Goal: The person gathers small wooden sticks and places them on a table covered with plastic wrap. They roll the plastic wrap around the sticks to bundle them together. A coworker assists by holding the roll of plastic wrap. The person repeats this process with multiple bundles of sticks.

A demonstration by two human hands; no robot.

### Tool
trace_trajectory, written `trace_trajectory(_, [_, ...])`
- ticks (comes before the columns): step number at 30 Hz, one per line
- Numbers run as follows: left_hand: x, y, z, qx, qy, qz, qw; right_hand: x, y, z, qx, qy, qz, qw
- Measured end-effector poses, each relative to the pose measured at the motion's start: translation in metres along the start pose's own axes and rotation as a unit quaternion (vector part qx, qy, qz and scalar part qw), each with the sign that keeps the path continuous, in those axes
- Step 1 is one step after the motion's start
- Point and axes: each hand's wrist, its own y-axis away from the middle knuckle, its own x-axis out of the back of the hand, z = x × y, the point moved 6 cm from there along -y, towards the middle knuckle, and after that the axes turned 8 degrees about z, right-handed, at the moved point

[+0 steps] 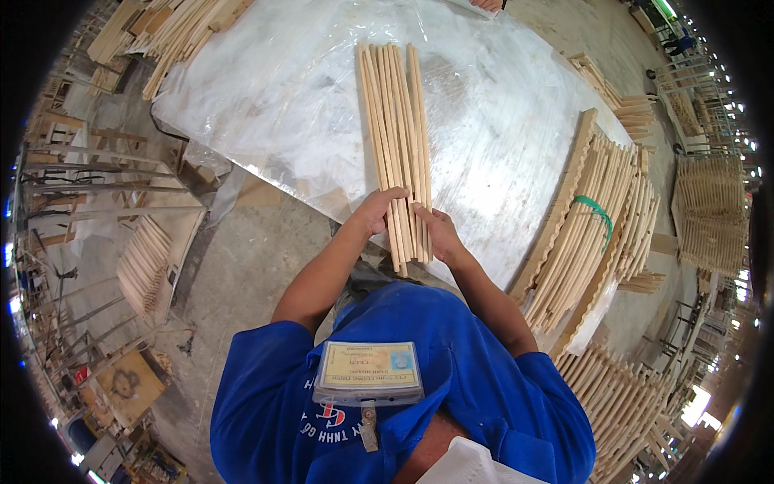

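Note:
A loose bundle of long, pale wooden rods (393,121) lies across the near edge of the table, its near ends sticking out past that edge toward me. My left hand (376,211) grips the bundle from the left side near this end, thumb laid over the top. From the other side my right hand (438,231) closes on the rods, its thumb also on top. A narrow gap runs between the rods at the far end. The fingers under the bundle are hidden.
Plastic sheeting covers the table (282,105). On its right side lie stacked rods (576,234) with a green strap (598,211) and wavy-edged strips (556,218). More wood pieces (189,36) lie at the far left. A slatted rack (149,258) stands on the floor. Another person's hand (487,5) shows at the far edge.

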Motion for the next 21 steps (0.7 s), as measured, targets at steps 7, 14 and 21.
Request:
trace_trajectory(7, [0.001, 0.001, -0.002, 0.009, -0.016, 0.003, 1.000, 0.004, -0.004, 0.002, 0.042, 0.093, 0.002, 0.995])
trace_trajectory(14, [0.004, -0.007, 0.011, 0.012, 0.014, -0.059, 0.998, 0.027, 0.008, -0.014, 0.192, 0.171, 0.099, 0.961])
trace_trajectory(21, [0.005, 0.011, 0.014, 0.039, -0.029, -0.016, 0.999, 0.163, 0.088, -0.062, 0.295, 0.153, 0.378, 0.864])
